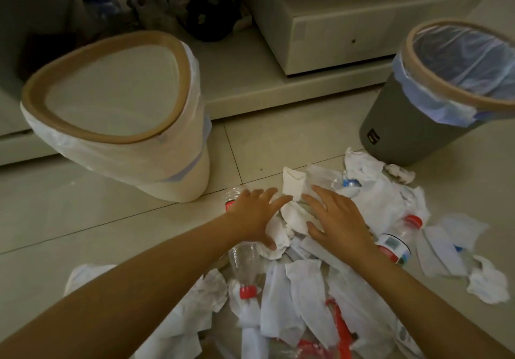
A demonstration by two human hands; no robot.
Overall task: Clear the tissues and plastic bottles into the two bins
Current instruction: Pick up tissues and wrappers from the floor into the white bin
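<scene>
Left hand (255,213): fingers spread and straight, lying on crumpled tissues (281,227), gripping nothing. Right hand (338,219): likewise flat and spread, just beside the left, tissue showing between the two. Tissue pile: under and around both hands, spreading toward the person and off to the right. Clear bottle, red cap (245,269): below the left hand, cap pointing toward the person. Labelled bottle (398,243): right of the right hand. White-lined bin (117,113): beyond the left hand. Grey bin, blue liner (446,93): beyond and right of the right hand.
</scene>
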